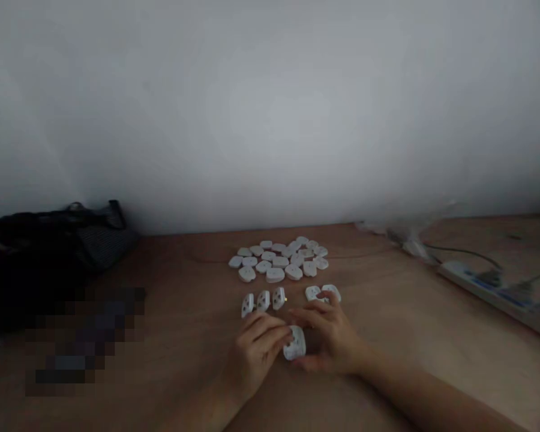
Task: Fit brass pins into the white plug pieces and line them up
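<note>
In the head view, my left hand has its fingers pressed on a white plug adapter low in the middle of the table. My right hand curves round the other side of this piece, thumb and fingers apart. Its thumb is by the adapter's lower edge; whether it touches cannot be made out. Just beyond my left hand, three white plug adapters stand on edge in a row, with dark openings and a brass-coloured bit at one. Two more white pieces lie behind my right fingers, partly hidden.
Several white plug pieces lie grouped farther back on the wooden table, near the wall. A power strip with cords and clear plastic are at right. A black bag and a pixelated object occupy the left.
</note>
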Demonstrator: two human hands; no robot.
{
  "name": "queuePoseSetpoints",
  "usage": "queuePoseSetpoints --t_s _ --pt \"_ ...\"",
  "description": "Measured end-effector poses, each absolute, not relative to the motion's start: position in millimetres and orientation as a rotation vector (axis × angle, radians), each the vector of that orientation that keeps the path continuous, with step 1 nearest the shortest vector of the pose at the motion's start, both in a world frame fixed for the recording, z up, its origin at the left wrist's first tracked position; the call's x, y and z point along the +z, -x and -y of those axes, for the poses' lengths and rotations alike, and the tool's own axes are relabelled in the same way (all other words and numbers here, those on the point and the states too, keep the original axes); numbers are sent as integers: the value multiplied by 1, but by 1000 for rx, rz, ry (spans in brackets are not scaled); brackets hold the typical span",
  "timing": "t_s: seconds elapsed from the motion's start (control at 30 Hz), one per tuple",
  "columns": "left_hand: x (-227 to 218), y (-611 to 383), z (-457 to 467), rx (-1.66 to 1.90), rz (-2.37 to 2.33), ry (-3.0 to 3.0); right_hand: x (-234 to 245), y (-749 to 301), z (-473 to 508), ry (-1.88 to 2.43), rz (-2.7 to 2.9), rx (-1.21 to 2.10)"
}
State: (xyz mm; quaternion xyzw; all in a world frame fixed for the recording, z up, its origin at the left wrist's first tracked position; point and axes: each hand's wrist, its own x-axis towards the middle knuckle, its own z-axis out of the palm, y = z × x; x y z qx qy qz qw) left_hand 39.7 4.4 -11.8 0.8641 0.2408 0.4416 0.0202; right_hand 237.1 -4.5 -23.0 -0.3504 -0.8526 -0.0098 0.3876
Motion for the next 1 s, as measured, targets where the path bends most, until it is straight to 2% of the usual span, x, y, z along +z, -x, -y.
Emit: queuePoseSetpoints --t_s 0.27,0.47,1.0 --pt "-14 -26 -3 1279 -874 -2733 -22 -242 4 909 2192 2" --pt "-15 -24 -9 956 -914 -2848 -24 -248 2 928 2217 22" --pt "-20 -22 -12 941 -846 -2919 -20 -249 -1 1021 2272 45"
